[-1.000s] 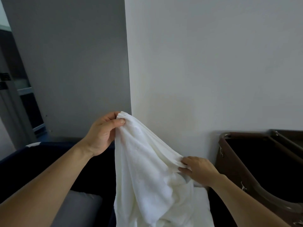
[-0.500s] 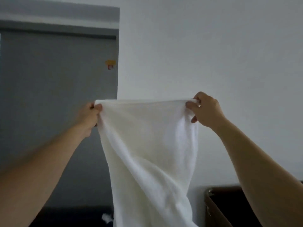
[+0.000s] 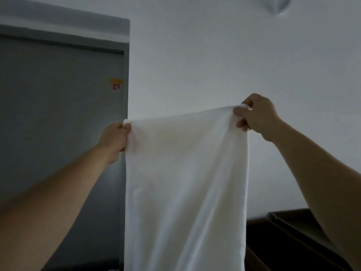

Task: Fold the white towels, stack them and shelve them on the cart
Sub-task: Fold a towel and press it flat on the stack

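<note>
**Towel held up wide, one corner in each hand**

Over on the far left there's a grey door (image 3: 58,124) with a small yellow-and-red sticker (image 3: 116,84) near its right edge, too blurry to read. Right in front of that edge, the person's left hand (image 3: 116,136) is up at arm's length, with fingers and thumb curled tight round the top left corner of a white towel (image 3: 185,182).

The towel is up in the air, spread flat between the two hands. Its top edge is pulled fairly taut and slopes up a bit toward the right. It hangs straight down with a few soft folds, and the bottom runs out of view, so I can't tell if it touches anything.

The right hand (image 3: 256,116) sits higher than the left, in front of the white wall (image 3: 214,55). It's pinching the top right corner, with a bit of cloth bunched between thumb and fingers. Both forearms are bare.

Down in the lower right, behind the right arm, there's a dark brown bin (image 3: 273,243), partly hidden by the towel's edge.
</note>
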A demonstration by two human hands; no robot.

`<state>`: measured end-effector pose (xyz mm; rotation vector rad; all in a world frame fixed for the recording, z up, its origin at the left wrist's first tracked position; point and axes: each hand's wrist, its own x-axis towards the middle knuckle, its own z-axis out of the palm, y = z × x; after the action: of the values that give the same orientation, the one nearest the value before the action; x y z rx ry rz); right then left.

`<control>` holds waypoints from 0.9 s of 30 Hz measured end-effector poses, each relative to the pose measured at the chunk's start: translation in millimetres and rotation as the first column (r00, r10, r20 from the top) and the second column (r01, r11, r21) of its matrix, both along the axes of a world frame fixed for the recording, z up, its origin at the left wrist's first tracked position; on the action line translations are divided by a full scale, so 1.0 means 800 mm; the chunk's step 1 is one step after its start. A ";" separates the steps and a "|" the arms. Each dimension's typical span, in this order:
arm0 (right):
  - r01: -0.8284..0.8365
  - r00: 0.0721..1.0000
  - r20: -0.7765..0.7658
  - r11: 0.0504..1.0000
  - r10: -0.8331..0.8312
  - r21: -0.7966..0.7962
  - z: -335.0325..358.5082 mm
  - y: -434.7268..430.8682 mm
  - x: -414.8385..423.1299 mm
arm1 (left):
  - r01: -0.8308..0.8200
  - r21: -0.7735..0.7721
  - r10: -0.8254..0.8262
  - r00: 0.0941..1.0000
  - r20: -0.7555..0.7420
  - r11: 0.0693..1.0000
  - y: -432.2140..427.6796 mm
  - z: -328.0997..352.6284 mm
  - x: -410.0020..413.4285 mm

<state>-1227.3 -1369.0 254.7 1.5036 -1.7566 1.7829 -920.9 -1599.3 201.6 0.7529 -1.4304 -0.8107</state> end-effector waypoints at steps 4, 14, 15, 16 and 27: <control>0.052 0.999 -0.014 0.999 -0.052 -0.010 -0.011 0.003 -0.004 | 0.050 0.048 -0.046 0.996 -0.070 0.998 0.012 0.006 -0.015; -0.039 0.999 0.001 0.999 0.039 -0.022 -0.037 -0.008 -0.032 | -0.099 0.160 0.116 0.988 -0.100 0.982 0.029 -0.042 -0.051; -0.070 0.997 -0.033 0.997 0.071 0.024 -0.043 -0.008 -0.038 | -0.212 0.127 0.223 0.972 -0.079 0.969 0.031 -0.051 -0.059; -0.129 0.989 -0.061 0.987 0.135 0.101 -0.052 -0.006 -0.044 | -0.313 0.081 0.318 0.947 -0.047 0.946 0.036 -0.061 -0.064; -0.297 0.954 0.130 0.814 0.269 0.499 -0.108 -0.013 -0.111 | -0.254 -0.332 0.241 0.967 -0.081 0.908 0.044 -0.123 -0.085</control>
<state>-1316.2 -1379.8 168.2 2.0326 -2.2683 1.5476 -988.9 -1564.0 103.5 0.6306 -1.3599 -0.3651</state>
